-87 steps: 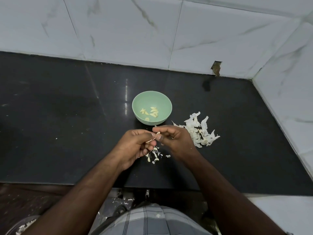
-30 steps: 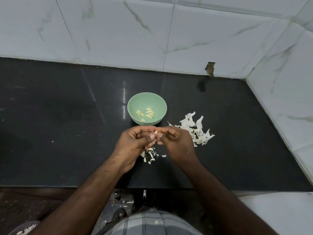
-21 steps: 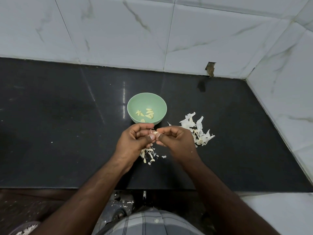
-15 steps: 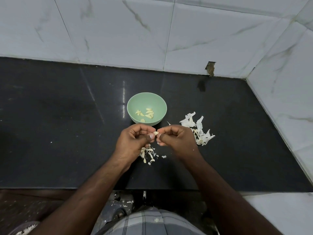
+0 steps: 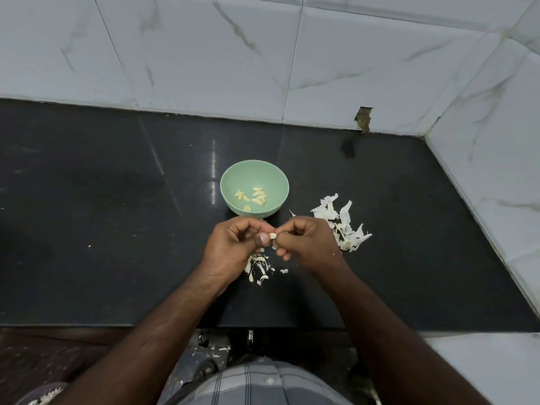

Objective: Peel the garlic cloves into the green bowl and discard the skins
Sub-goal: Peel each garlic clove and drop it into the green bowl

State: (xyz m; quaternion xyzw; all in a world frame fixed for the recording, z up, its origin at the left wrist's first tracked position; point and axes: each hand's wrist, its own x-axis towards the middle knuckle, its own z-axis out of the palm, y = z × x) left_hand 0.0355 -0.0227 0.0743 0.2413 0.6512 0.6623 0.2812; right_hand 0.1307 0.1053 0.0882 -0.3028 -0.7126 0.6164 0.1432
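Garlic clove pinched between both hands near the green bowl

While the green bowl [image 5: 254, 190] sat on the black countertop [image 5: 102, 217] with several peeled cloves [image 5: 253, 196] inside, both hands met just in front of it. Left hand [image 5: 233, 247] and right hand [image 5: 306, 244] had fingers curled, together pinching one small garlic clove [image 5: 273, 236] between their fingertips. Small skin scraps [image 5: 258, 267] lay under the hands, nearer the person than the bowl. To the bowl's right lay a larger pile of white skins [image 5: 342, 223]
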